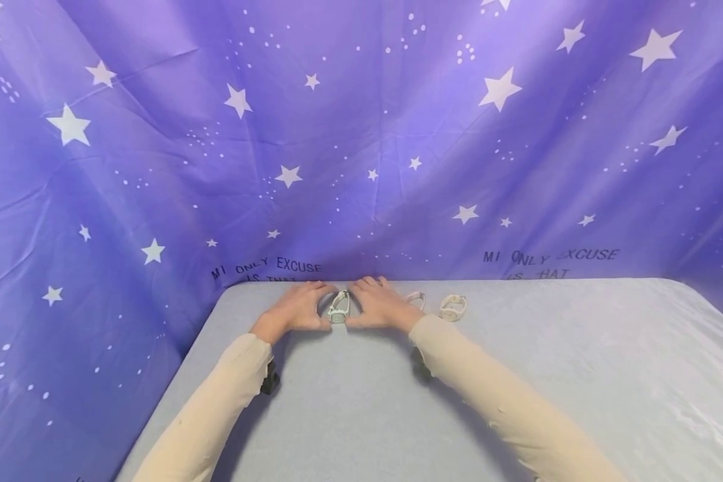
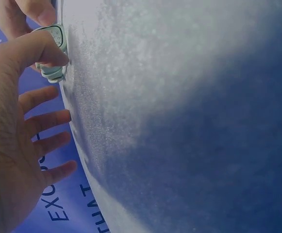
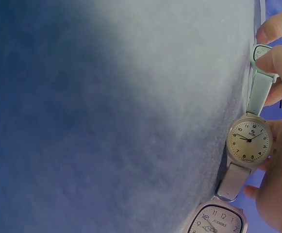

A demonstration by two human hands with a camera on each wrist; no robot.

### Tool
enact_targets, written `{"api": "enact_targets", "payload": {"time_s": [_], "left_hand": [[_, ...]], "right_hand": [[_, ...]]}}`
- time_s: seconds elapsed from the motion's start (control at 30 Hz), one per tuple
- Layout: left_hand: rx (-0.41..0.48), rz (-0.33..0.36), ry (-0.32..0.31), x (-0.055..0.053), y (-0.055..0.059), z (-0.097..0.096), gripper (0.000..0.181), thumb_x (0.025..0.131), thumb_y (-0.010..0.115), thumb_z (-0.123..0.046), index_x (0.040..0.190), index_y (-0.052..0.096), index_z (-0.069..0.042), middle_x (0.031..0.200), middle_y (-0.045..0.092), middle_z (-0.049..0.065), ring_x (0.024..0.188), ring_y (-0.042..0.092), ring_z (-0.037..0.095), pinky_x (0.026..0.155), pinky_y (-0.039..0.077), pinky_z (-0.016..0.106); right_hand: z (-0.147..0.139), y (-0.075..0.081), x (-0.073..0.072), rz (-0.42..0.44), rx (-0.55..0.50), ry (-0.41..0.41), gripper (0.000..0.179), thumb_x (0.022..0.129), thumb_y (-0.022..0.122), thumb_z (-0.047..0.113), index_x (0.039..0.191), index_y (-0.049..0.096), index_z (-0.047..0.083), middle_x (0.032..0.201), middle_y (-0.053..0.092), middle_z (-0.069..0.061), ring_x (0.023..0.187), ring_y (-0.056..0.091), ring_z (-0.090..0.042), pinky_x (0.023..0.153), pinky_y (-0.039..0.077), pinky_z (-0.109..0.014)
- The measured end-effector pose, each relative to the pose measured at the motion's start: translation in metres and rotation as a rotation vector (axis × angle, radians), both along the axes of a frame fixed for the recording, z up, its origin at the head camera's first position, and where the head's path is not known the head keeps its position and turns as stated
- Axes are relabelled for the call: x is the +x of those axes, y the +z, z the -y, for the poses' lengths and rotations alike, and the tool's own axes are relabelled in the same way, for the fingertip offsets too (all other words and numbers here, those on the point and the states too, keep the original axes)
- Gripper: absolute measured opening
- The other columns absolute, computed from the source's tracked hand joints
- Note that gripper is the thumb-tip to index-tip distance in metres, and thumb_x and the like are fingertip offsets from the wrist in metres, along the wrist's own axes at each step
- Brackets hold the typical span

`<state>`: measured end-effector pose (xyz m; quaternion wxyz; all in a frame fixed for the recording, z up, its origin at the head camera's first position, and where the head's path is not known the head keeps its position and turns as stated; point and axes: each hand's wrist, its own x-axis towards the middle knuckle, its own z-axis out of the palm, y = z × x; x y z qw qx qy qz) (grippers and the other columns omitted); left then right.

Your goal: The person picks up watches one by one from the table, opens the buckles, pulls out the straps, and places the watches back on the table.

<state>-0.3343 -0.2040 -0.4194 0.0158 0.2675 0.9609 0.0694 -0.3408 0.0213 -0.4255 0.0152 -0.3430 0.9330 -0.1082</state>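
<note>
A pale green watch (image 1: 339, 309) stands on its strap loop near the table's far edge, between the two hands. My left hand (image 1: 298, 308) is at its left, thumb tip by the watch case and fingers spread behind. In the left wrist view that thumb overlaps the green watch (image 2: 57, 36), while the other fingers stretch out apart. From the other side comes my right hand (image 1: 379, 306), its thumb pointing to the case and fingers extended toward the back. The right wrist view shows the right thumb (image 3: 272, 59) across part of the dial.
Just right of the right hand stands a round-dialed watch (image 3: 249, 141), partly hidden by that hand in the head view. Farther right is a pinkish watch with a squarish dial (image 3: 217, 224). A grey cloth covers the table (image 1: 349, 402); a purple star-printed curtain (image 1: 361, 134) hangs behind.
</note>
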Motion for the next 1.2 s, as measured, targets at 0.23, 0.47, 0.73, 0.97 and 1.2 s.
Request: {"api": "enact_targets", "payload": {"time_s": [0.23, 0.47, 0.73, 0.97, 1.2], "left_hand": [[-0.002, 0.026, 0.009, 0.0014, 0.0013, -0.0023, 0.085, 0.074, 0.078, -0.045, 0.15, 0.05, -0.018, 0.155, 0.048, 0.018, 0.142, 0.045, 0.041, 0.118, 0.034, 0.065], [-0.005, 0.031, 0.016, 0.0028, 0.0023, -0.0034, 0.086, 0.074, 0.078, -0.046, 0.151, 0.049, -0.02, 0.155, 0.048, 0.017, 0.142, 0.046, 0.041, 0.118, 0.033, 0.065], [0.031, 0.028, -0.004, 0.0043, -0.0014, -0.0016, 0.086, 0.073, 0.079, -0.041, 0.15, 0.05, -0.017, 0.153, 0.05, 0.018, 0.14, 0.048, 0.041, 0.116, 0.037, 0.064], [0.071, -0.007, -0.035, 0.0062, -0.0007, -0.0011, 0.083, 0.071, 0.079, -0.039, 0.147, 0.054, -0.014, 0.15, 0.055, 0.016, 0.138, 0.051, 0.039, 0.116, 0.04, 0.06], [0.098, 0.013, -0.034, 0.0058, -0.0005, 0.0006, 0.083, 0.073, 0.079, -0.039, 0.146, 0.053, -0.011, 0.15, 0.055, 0.016, 0.14, 0.049, 0.039, 0.117, 0.038, 0.061]], "right_hand": [[-0.0009, 0.0001, 0.0009, -0.017, 0.001, 0.005, 0.084, 0.087, 0.064, 0.057, 0.149, 0.046, 0.002, 0.153, 0.049, -0.018, 0.145, 0.041, -0.038, 0.123, 0.024, -0.065], [-0.0012, -0.0016, -0.0015, -0.012, -0.004, 0.011, 0.084, 0.086, 0.065, 0.056, 0.15, 0.046, 0.005, 0.153, 0.049, -0.016, 0.145, 0.041, -0.036, 0.123, 0.024, -0.063], [-0.0017, -0.0041, -0.0004, 0.017, -0.054, 0.007, 0.088, 0.084, 0.069, 0.054, 0.151, 0.043, 0.004, 0.153, 0.049, -0.017, 0.145, 0.041, -0.035, 0.123, 0.024, -0.063], [-0.0015, -0.0038, -0.0004, -0.011, -0.094, 0.03, 0.083, 0.083, 0.07, 0.051, 0.148, 0.047, 0.004, 0.147, 0.056, -0.015, 0.14, 0.046, -0.032, 0.121, 0.028, -0.06], [-0.003, 0.0011, 0.0014, 0.01, -0.076, 0.045, 0.081, 0.083, 0.071, 0.047, 0.149, 0.047, 0.005, 0.153, 0.051, -0.017, 0.145, 0.04, -0.037, 0.122, 0.024, -0.066]]}}
